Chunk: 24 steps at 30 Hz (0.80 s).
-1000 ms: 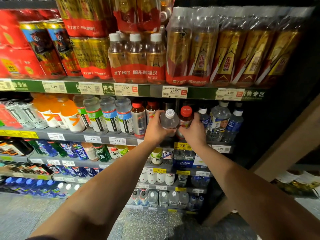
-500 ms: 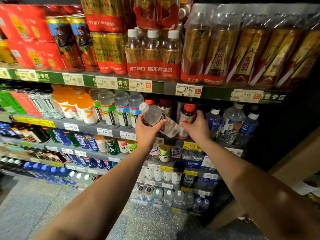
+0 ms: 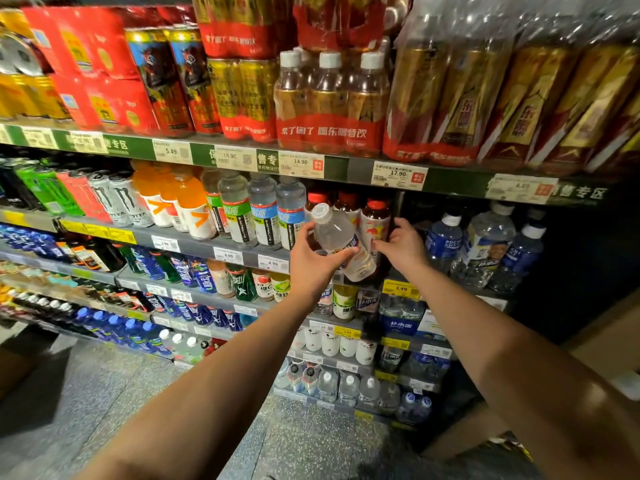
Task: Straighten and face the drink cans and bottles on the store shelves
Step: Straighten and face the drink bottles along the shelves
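Fingers of left hand (image 3: 313,261) curled round clear bottle (image 3: 343,242) tilted w/ cap up-left, right hand (image 3: 403,245) fingers spread, touching red-cap bottle (image 3: 375,223) on shelf (image 3: 194,242)

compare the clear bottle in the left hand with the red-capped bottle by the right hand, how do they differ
The clear bottle is tilted, cap up and to the left, lifted in front of the shelf; the red-capped bottle stands upright on it. The clear bottle has a white cap and pale contents; the red-capped bottle looks dark with a white label. The left hand grips the clear bottle; the right hand reaches the red-capped one, grip unclear. Both are small drink bottles.
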Tool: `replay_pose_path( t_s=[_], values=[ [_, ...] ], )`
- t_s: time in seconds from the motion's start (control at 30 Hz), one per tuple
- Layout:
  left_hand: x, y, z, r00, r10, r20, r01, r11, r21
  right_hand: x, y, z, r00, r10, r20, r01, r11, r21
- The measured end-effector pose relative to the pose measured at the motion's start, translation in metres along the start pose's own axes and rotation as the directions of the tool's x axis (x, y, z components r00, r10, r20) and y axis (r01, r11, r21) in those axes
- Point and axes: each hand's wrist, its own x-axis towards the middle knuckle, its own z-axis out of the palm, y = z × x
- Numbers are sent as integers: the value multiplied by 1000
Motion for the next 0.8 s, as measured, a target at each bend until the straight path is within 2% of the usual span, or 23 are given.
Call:
replay_pose_path(
  t_s=[0.3,0.43,0.6,0.8],
  values=[
    [-17,6,61,988,30,149,-43,996,82,-14,32,-31,988,29,-155,-7,991,137],
    [-22,16,86,993,64,96,-75,990,116,-26,38,-51,980,-14,-200,38,992,117],
    [-17,23,111,999,42,-2,-41,989,142,-34,51,-67,976,-33,-213,63,989,136],
    [-6,24,133,997,64,41,-71,970,234,-37,61,-77,980,-18,-197,55,981,184]
  ],
)
